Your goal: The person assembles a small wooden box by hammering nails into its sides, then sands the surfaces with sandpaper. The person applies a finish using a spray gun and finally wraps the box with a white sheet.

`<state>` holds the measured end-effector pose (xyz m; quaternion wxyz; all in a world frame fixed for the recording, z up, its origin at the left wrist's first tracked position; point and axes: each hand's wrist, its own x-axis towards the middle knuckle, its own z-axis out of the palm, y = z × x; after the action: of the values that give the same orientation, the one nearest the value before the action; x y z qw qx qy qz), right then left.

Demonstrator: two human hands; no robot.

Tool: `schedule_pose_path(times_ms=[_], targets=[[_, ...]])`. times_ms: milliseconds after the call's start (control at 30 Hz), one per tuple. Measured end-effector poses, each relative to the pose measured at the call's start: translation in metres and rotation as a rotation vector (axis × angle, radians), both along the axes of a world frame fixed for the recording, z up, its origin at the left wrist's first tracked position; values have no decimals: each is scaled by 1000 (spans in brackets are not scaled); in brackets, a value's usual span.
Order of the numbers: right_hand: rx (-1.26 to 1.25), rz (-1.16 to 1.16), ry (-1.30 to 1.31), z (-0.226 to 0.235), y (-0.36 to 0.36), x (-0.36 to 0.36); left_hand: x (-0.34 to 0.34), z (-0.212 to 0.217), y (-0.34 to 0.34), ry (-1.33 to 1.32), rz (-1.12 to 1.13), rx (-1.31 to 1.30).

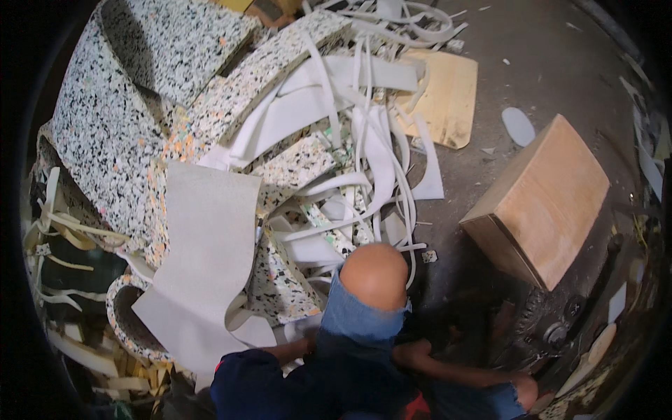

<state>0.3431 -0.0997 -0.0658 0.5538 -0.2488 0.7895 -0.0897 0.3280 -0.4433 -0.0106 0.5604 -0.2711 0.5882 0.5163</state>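
My left forearm [291, 351] comes out of a dark blue sleeve and runs behind my raised bare knee [376, 274], which hides the left hand and its fingers. Nearest to that arm is a pale grey sheet [203, 231], bent at its lower end and lying over speckled foam. To the right of the knee, a bare limb [455, 371] stretches low across the view; whether it is a forearm or a shin, I cannot tell. No right hand can be made out. Beside the knee lies a tangle of white foam strips [378, 161].
Thick speckled foam sheets [105, 126] curl at the far left. A tan wooden box [553, 203] stands tilted on the dark floor at right, near a white oval piece [518, 127]. A flat wooden board [448, 98] lies farther back. Yellowish scraps [126, 383] fill the lower left.
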Motion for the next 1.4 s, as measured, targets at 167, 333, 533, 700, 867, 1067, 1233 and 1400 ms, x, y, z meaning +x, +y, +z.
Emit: schedule_pose_path(times_ms=[167, 333, 533, 700, 867, 1067, 1233, 1400], targets=[[16, 103, -109, 32, 8, -29, -41, 10, 17, 37, -19, 13], [25, 52, -73, 35, 12, -35, -57, -13, 27, 150, -59, 67], [-6, -497, 13, 20, 65, 1, -47, -12, 17, 279, -75, 114], [85, -1331, 218, 52, 175, 63, -49, 96, 33, -24, 86, -62], [369, -2041, 771, 134, 294, 141, -81, 237, -5, 245, -490, 359], [-107, -1867, 1357, 235, 316, 97, -220, 319, -97, 1876, 35, -928], [-752, -1469, 1086, 262, 166, -63, -305, 307, -134, 1207, -127, -1327], [-902, -1073, 691, 262, -37, -196, -309, 272, -152, 1375, -60, -1499]])
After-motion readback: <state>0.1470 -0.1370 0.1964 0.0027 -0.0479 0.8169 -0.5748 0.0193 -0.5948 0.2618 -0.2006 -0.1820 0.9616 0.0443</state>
